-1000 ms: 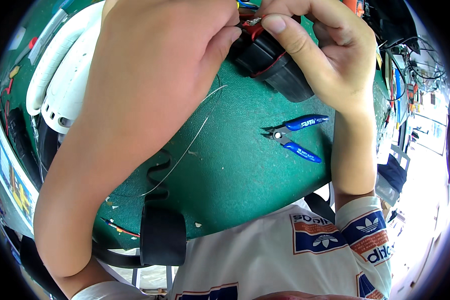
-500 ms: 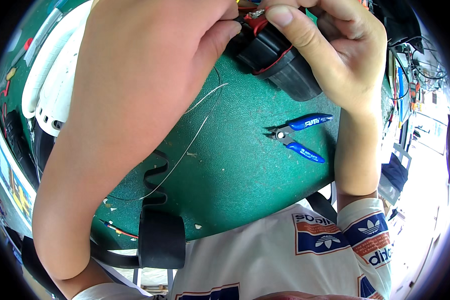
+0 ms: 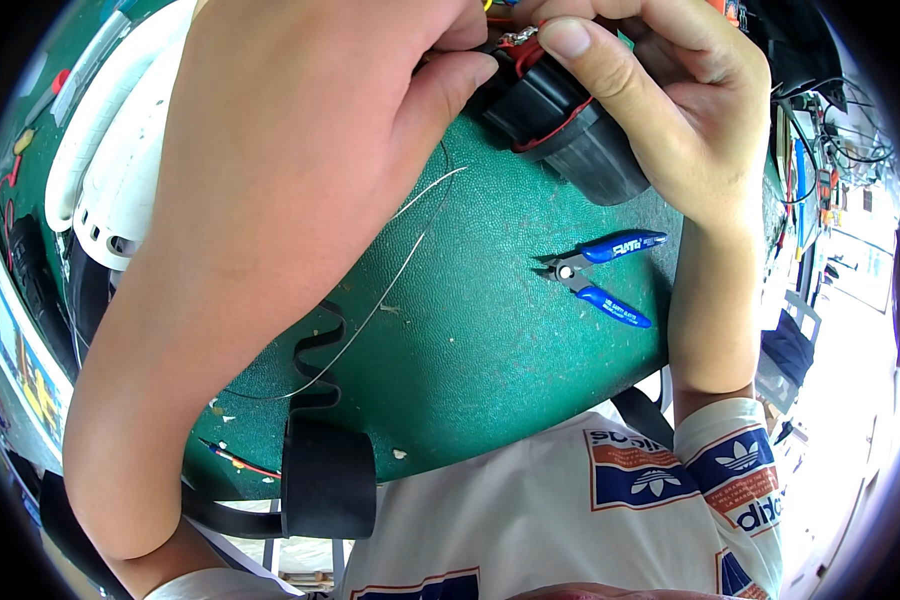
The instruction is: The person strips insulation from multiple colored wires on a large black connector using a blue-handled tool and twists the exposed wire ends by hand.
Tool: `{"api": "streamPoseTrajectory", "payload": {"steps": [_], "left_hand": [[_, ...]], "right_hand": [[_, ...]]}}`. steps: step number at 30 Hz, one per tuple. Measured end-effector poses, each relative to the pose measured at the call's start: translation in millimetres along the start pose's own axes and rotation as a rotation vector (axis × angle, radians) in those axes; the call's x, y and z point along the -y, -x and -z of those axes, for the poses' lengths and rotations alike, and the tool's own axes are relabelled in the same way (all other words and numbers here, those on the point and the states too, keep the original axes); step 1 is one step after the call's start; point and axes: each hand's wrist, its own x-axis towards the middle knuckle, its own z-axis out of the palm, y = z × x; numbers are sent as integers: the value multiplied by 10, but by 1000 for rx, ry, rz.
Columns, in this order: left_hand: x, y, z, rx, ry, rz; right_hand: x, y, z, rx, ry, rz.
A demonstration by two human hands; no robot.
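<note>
One black housing [image 3: 535,108] between right hand [image 3: 675,100], clamped on it, and left hand [image 3: 345,100], grip unclear.

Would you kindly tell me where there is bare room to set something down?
The widest free patch of the green textured mat lies between the thin pale wire and the blue-handled metal cutters, barring small scraps. It's crowded at the top, where the left hand and right hand are at the black, red-edged housing, and around the wavy black strap.
</note>
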Motion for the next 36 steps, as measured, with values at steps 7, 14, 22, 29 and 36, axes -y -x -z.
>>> {"api": "streamPoseTrajectory", "payload": {"steps": [7, 14, 22, 29, 36], "left_hand": [[12, -4, 4, 2, 1, 0], [19, -9, 11, -1, -1, 0], [39, -11, 50, 2, -7, -2], [26, -14, 64, 19, -7, -5], [27, -46, 80, 33, -23, -10]], "right_hand": [[136, -178, -104, -45, 96, 206], [142, -188, -83, 50, 150, 211], [89, -151, -48, 87, 194, 150], [13, -139, -107, 35, 151, 194], [-16, -115, -133, 37, 39, 190]]}}
